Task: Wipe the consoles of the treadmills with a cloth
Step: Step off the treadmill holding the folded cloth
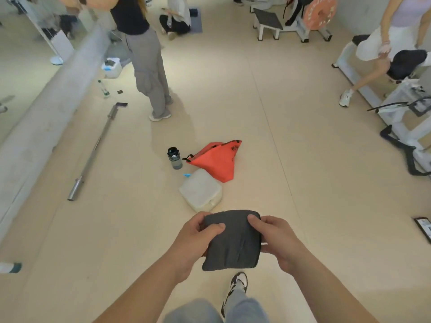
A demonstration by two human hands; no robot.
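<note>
1. The dark grey folded cloth (232,240) is up in the air in front of me, above the floor (303,183), held between both my hands.
2. My left hand (193,243) grips the cloth's left edge: the thumb lies on top and the fingers (200,217) curl over its upper left corner.
3. My right hand (277,243) grips the right edge the same way, thumb on top near the upper right corner. The rest of its fingers are tucked beneath the cloth, where I cannot see them.
4. Below the cloth I can see my own shoe (238,283) on the floor.
5. Just beyond the cloth a white plastic jug (200,190) lies on its side on the floor. It touches an orange-red bag (217,159) behind it.
6. A dark-capped water bottle (174,158) stands upright just left of the bag.
7. Farther left a steel barbell bar (93,150) lies on the floor alongside the grey ledge (46,127) under the wall mirror, with a phone (121,104) at its far end.
8. A person in grey trousers (149,66) stands beyond the bar.
9. At the floor's right edge stands a white exercise bike (401,127), and a person in white (377,43) bends over another machine behind it.
10. At the far end there is an orange weight plate (319,12).
</note>
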